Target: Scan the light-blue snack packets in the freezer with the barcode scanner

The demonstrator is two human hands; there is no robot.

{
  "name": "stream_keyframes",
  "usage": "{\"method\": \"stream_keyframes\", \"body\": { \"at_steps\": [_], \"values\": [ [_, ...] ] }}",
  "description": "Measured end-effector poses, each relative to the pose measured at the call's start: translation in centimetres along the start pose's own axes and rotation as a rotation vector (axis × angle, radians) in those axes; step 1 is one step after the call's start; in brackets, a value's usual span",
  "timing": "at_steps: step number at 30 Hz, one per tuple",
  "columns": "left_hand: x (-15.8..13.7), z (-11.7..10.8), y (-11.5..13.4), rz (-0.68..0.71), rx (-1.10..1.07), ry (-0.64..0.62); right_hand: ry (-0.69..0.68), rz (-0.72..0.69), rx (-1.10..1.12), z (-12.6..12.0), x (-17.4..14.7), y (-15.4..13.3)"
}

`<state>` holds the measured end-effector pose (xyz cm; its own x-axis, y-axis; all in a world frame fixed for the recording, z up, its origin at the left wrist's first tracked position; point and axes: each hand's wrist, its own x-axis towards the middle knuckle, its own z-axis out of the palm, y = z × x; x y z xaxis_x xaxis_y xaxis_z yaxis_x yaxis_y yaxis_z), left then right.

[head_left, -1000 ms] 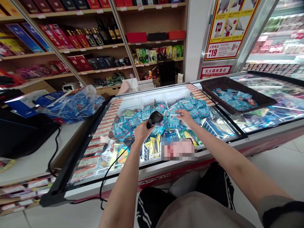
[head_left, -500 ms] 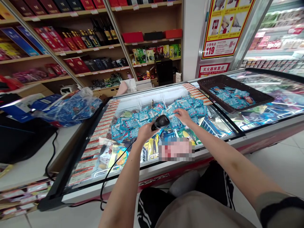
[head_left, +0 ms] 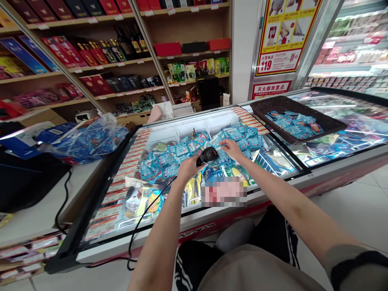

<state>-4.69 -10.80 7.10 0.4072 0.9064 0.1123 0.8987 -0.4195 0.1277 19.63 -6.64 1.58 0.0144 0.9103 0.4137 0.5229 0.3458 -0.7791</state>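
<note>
My left hand (head_left: 188, 169) is wrapped around the handle of a black barcode scanner (head_left: 209, 155), its head turned to the right. Just beside the scanner head, my right hand (head_left: 232, 150) pinches the edge of a small blue packet (head_left: 223, 157); the scanner hides part of it. Beneath both hands, many similar blue packets (head_left: 166, 158) lie spread on the glass top of a chest freezer (head_left: 142, 232). From the scanner a black cable (head_left: 140, 221) hangs down past my left forearm.
A dark brown tray (head_left: 330, 117) with more blue packets sits on the freezer to the right. To the left, a clear plastic bag (head_left: 91, 139) of blue packets rests on a counter (head_left: 81, 182). Shelves (head_left: 121, 62) of boxes and bottles stand behind.
The scanner has shifted slightly right, closer to my right hand. My right hand has moved slightly left, still pinching. The view has shifted a little.
</note>
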Motion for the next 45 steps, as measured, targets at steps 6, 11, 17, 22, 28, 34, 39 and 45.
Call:
{"method": "stream_keyframes", "body": {
  "at_steps": [6, 11, 17, 22, 28, 34, 39, 45],
  "values": [
    [0.0, 0.0, 0.2, 0.004, 0.010, -0.024, -0.006, -0.002, -0.010, -0.2, -0.2, -0.6],
    [0.1, 0.4, -0.3, 0.014, -0.006, 0.007, -0.004, -0.011, -0.040, -0.3, -0.2, -0.6],
    [0.0, 0.2, -0.3, -0.009, -0.010, 0.008, 0.008, -0.016, -0.086, -0.5, -0.2, -1.0],
    [0.1, -0.1, 0.1, -0.026, -0.012, -0.020, 0.074, -0.007, -0.116, -0.8, -0.2, -2.1],
    [0.2, -0.5, 0.4, -0.050, -0.018, -0.016, 0.128, -0.039, -0.148, -1.2, 0.0, -2.8],
    [0.1, -0.9, 0.8, -0.050, -0.039, -0.010, 0.131, -0.034, -0.170, -0.9, -0.2, -2.9],
    [0.1, -1.0, 0.9, -0.054, -0.035, 0.011, 0.132, -0.068, -0.205, -0.9, -0.5, -3.3],
    [0.2, -1.2, 1.0, -0.070, -0.031, -0.011, 0.139, -0.071, -0.204, -1.0, -0.5, -3.4]
  ]
}}
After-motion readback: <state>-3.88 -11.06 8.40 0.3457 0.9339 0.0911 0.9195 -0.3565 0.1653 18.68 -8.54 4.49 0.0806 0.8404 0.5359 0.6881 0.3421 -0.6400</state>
